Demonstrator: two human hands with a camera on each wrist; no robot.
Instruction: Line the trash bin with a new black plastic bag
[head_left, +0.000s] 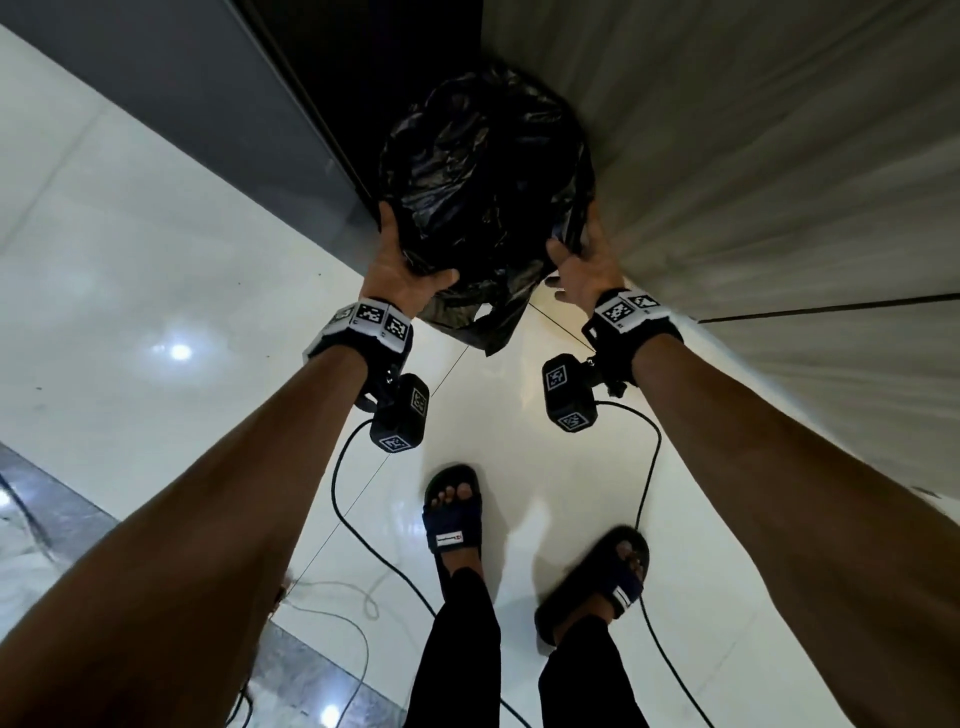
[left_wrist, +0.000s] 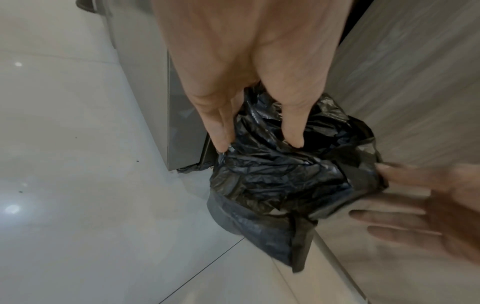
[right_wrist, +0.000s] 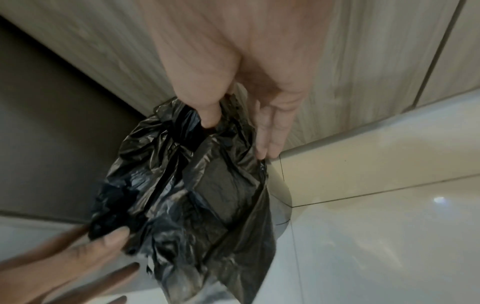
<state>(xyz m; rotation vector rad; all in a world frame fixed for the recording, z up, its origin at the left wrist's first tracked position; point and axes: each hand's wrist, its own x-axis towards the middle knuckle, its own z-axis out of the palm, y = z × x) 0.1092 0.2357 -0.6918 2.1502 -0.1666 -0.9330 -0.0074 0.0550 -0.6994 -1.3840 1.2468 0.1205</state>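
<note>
Head view shows my left hand (head_left: 402, 270) and my right hand (head_left: 584, 270) each pinching a side of the black plastic bag (head_left: 483, 171) stretched over the trash bin (left_wrist: 233, 218) on the floor.

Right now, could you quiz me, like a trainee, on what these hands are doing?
1. True or false: both hands touch the black bag.
2. Which thumb is hooked inside the bag's rim: A) left hand only, B) right hand only, C) both?
3. Fill in: the bin stands between a grey cabinet and a ____-grain panel.

Key: 1 true; 2 C; 3 wood.
</note>
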